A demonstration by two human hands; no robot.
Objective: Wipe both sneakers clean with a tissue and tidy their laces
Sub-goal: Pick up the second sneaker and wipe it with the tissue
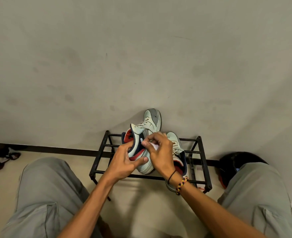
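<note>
Gripping the raised sneaker (pixel 142 134) at its heel, left hand (pixel 124 160) curled round the collar, toe tilted toward the wall. Right hand (pixel 160 152) pinches a white tissue (pixel 154 146) against its side. Second sneaker (pixel 177 152) rests on the black rack (pixel 200 152), just beside

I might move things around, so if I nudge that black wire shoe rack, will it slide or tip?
The shoe rack looks like thin open rods, so probably light and easy to slide. One sneaker rests on it, so it may shift.
</note>
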